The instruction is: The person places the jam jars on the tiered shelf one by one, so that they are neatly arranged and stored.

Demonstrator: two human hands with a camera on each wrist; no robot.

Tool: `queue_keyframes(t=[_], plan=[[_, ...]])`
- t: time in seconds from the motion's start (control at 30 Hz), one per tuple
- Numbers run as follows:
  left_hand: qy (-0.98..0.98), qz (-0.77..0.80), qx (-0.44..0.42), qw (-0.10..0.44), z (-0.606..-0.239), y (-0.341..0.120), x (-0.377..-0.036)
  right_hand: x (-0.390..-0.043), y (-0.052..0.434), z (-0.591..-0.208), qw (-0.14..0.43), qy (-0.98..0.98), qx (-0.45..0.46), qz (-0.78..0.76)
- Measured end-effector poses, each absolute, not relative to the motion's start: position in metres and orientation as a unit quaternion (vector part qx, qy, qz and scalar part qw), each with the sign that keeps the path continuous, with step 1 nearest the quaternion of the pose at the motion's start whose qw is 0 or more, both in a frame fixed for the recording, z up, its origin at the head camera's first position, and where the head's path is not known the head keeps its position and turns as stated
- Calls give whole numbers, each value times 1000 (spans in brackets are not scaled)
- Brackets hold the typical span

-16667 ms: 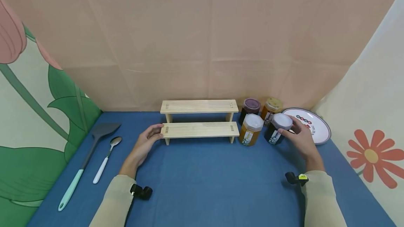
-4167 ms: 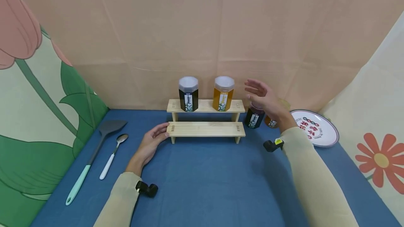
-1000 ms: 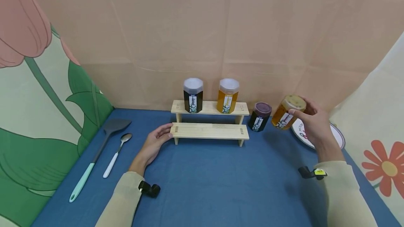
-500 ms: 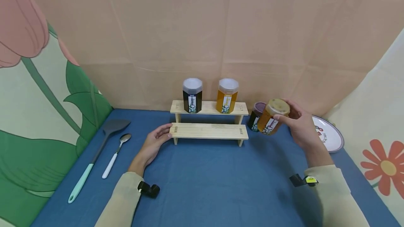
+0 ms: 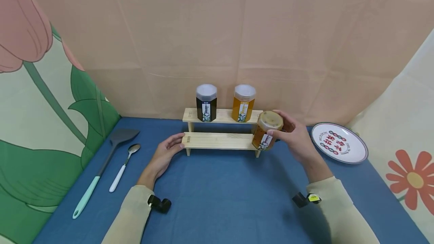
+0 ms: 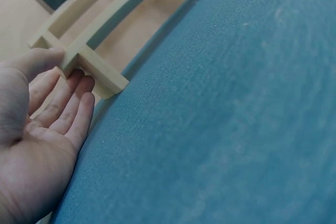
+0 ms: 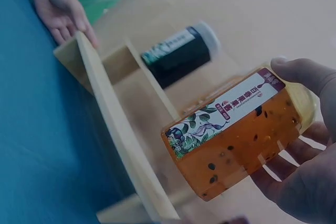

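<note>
**Seeded jar swinging in over the lower step**

The wooden rack (image 5: 222, 133) is standing steady, the left hand (image 5: 165, 153) resting straight-fingered against its left end. Two jars are sitting on its top step. The right hand (image 5: 294, 138), fingers curled round the orange seeded jar (image 5: 266, 134), is carrying it tilted from beside the plate (image 5: 339, 143) to the rack's lower right end, not yet set down.

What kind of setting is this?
Probably a staged tabletop set, not a real kitchen: printed flower backdrop, blue cloth table, small wooden shelf where a right hand brings a jar.
</note>
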State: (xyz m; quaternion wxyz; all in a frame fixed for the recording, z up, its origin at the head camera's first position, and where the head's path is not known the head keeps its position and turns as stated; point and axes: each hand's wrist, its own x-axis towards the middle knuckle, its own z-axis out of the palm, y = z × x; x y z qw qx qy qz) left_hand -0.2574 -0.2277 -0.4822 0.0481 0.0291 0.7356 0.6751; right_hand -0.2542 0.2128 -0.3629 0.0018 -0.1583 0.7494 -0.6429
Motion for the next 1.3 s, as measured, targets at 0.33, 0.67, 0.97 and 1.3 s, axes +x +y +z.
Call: queue_keyframes(t=[0.33, 0.67, 0.97, 1.3], plan=[[739, 672, 27, 49, -481, -228, -256, -255, 171, -370, 33, 744, -177, -644], [737, 673, 34, 45, -483, -227, -257, -256, 139, -379, 62, 746, -164, -642], [737, 674, 31, 45, -483, -228, -257, -261, 113, -384, 78, 728, -163, -662], [736, 674, 30, 48, -484, -229, -258, -268, 89, -386, 97, 709, -159, -680]])
